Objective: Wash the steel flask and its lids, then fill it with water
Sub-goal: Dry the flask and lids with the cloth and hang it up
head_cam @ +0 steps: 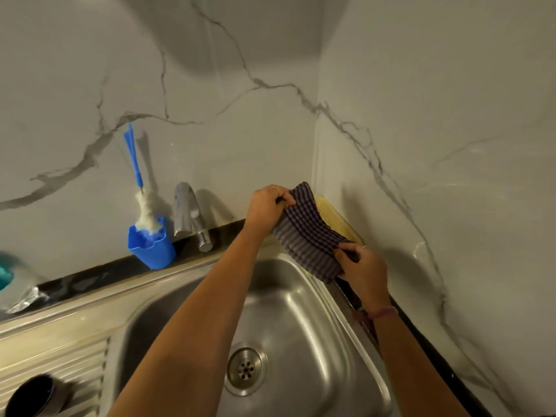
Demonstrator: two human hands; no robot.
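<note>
Over the sink's (pixel 301 311) far corner at one o'clock, my left hand (pixel 269 206) and right hand (pixel 362 270) pinching a checked cloth (pixel 307 233) stretched between them, blue brush cup (pixel 152 243) and tap (pixel 189 216) at eleven, dark round flask mouth (pixel 30 397) at eight on the drainboard, its axis I cannot tell.

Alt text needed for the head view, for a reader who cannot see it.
Both hands, left hand and right hand, hold a checked cloth stretched above the far right corner of a steel sink. A blue cup with a bottle brush stands beside the tap.
</note>
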